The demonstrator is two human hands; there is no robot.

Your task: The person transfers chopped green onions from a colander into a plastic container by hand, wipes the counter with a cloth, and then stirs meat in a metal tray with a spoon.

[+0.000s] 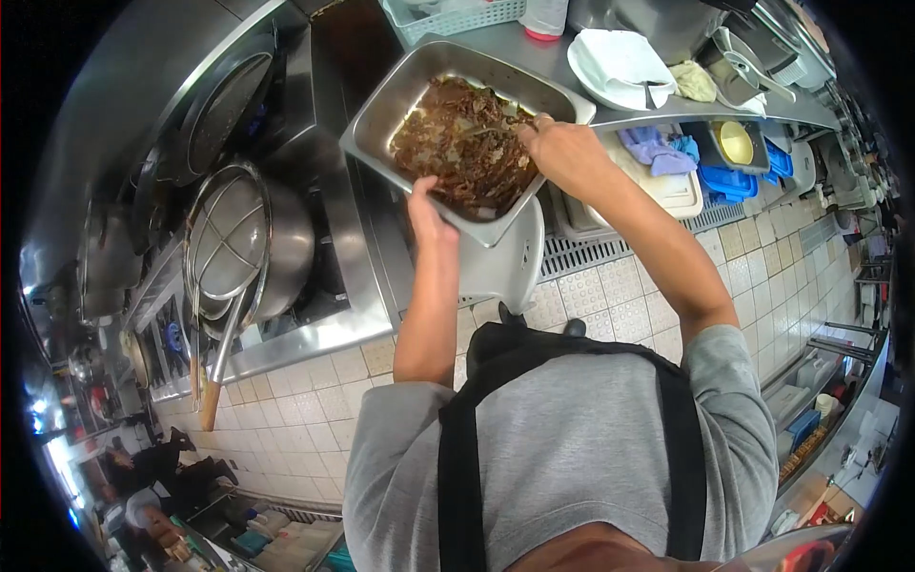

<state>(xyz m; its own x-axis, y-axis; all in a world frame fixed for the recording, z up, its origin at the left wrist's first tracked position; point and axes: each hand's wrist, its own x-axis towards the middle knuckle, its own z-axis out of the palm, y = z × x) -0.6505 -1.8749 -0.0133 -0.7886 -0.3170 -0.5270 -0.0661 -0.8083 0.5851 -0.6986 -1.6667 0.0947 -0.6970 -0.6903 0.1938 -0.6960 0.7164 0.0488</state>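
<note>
A deep rectangular steel pan (376, 133) is tilted in front of me, holding dark brown shredded or sliced meat (467, 153) in brownish liquid. My left hand (429, 217) grips the near left rim, its thumb over the edge and its other fingers hidden beneath. At the right side of the pan, my right hand (569, 157) is closed around what looks like a thin metal utensil (491, 130). The utensil's lower end lies among the meat, so its exact kind cannot be made out.
A stove to the left carries a steel pot (286, 253) with a wire strainer (229, 234) on top. The counter behind holds a white plate (596, 81) and a light blue basket (467, 17). A white stool (519, 257) stands below the pan. Another person (157, 520) is far off at lower left.
</note>
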